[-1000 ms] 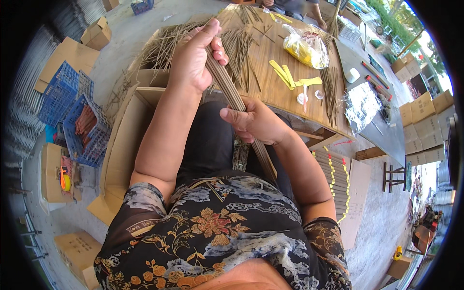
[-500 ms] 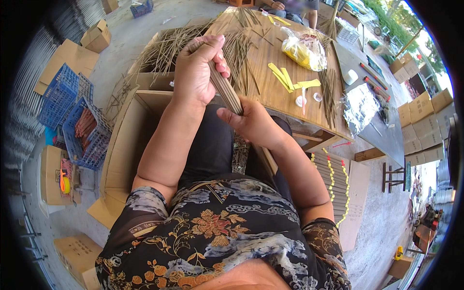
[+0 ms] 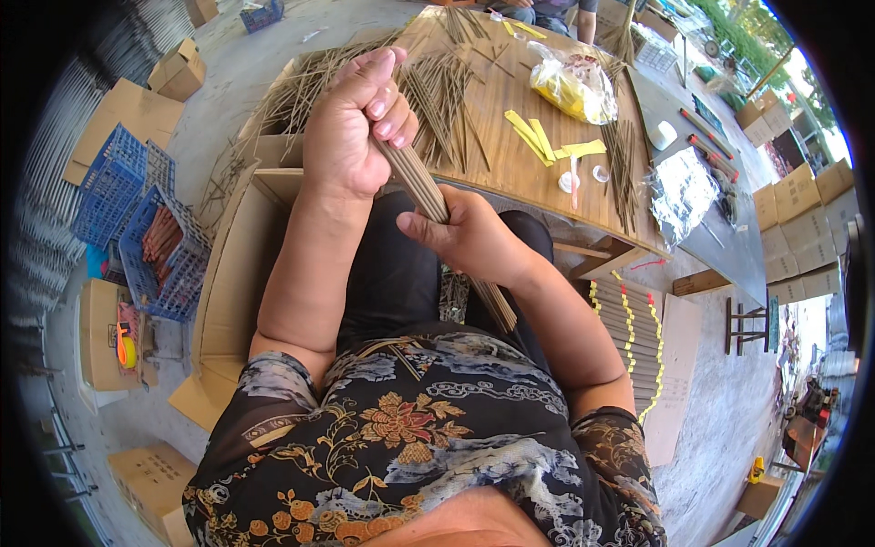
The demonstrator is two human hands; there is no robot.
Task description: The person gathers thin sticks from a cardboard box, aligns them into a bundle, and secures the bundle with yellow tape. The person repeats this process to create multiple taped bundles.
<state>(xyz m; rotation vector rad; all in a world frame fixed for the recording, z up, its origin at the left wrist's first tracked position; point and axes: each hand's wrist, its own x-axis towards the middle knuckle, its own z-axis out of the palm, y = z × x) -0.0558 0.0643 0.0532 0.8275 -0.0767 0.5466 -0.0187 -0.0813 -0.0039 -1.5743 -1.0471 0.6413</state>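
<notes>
A tight bundle of thin brown incense sticks slants across in front of me, from upper left to lower right. My left hand is closed around its upper end, the thumb lying along the top and the fingers curled over. Lower down, my right hand wraps the same bundle, thumb laid across it. The lower end of the sticks sticks out below my right hand, over my lap. Beyond my left hand, many loose incense sticks lie spread on the wooden table.
Yellow paper strips, a plastic bag with yellow contents and a small white lid lie on the table. An open cardboard box stands at my left, near blue crates. Banded stick bundles lie at right. Another person sits across.
My left hand has shifted slightly left and up along with the bundle's upper end. My right hand has moved a little left, still around the bundle. The other person's hand has moved out of sight.
</notes>
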